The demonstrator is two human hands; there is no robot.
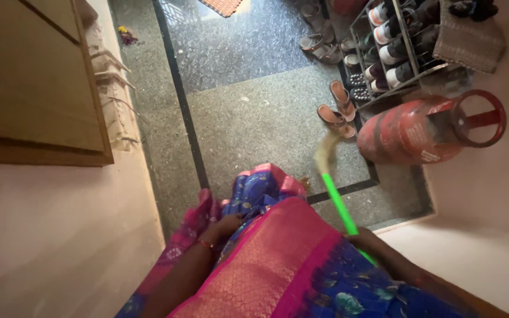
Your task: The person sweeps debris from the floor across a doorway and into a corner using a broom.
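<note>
I look straight down over my blue and pink garment [278,259] at a speckled grey floor [254,118]. My right hand [365,238] grips the bright green handle of a broom [338,200]. Its pale straw head reaches toward a pair of brown sandals [337,109] and is blurred. My left hand [226,227], with a red bangle at the wrist, holds a fold of the blue cloth against my leg.
A red gas cylinder [419,129] stands at the right beside a metal shoe rack [396,47] full of shoes. More sandals [319,50] lie beside it. A wooden door [30,82] is at the left. Dark border lines [184,106] cross the floor.
</note>
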